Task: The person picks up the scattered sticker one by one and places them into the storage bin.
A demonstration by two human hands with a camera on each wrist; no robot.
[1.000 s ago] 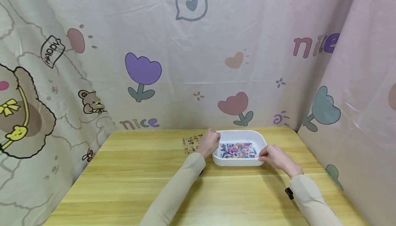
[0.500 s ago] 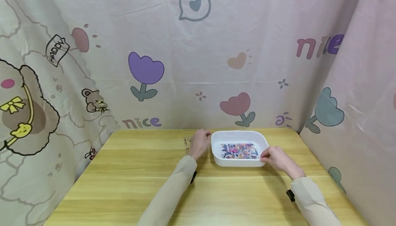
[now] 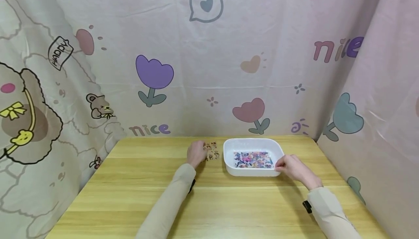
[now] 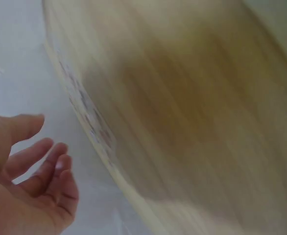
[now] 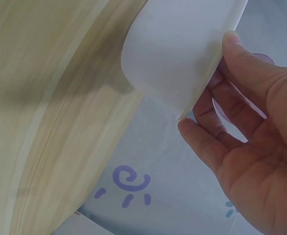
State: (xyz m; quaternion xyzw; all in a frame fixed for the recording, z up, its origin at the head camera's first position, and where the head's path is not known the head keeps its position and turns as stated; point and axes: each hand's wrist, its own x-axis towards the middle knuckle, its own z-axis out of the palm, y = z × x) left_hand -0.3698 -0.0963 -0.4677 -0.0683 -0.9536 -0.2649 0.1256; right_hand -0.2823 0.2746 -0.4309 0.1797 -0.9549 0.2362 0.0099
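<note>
My right hand [image 3: 294,167] pinches the near right corner of a white plastic basin [image 3: 253,172]. In the right wrist view the thumb lies on one side of the basin's rim, with fingers on the other. Inside the basin lies a flat, colourful printed sheet [image 3: 252,159], its pictures too small to make out. My left hand [image 3: 196,153] is left of the basin, beside a clear sheet with small dark printed figures [image 3: 213,151], and overlaps that sheet's left part in the head view. In the left wrist view the left hand [image 4: 35,176] has loosely bent fingers, thumb apart, and nothing between them.
The wooden table [image 3: 131,195] carries both the basin and the clear sheet near its back edge. Patterned cloth curtains [image 3: 196,68] hang behind the table and along both sides. A small black device [image 3: 307,206] is strapped at the right wrist.
My left hand has let go of the basin's left rim and moved left, over and past the clear sheet, uncovering its right part. The right hand keeps its grip on the basin.
</note>
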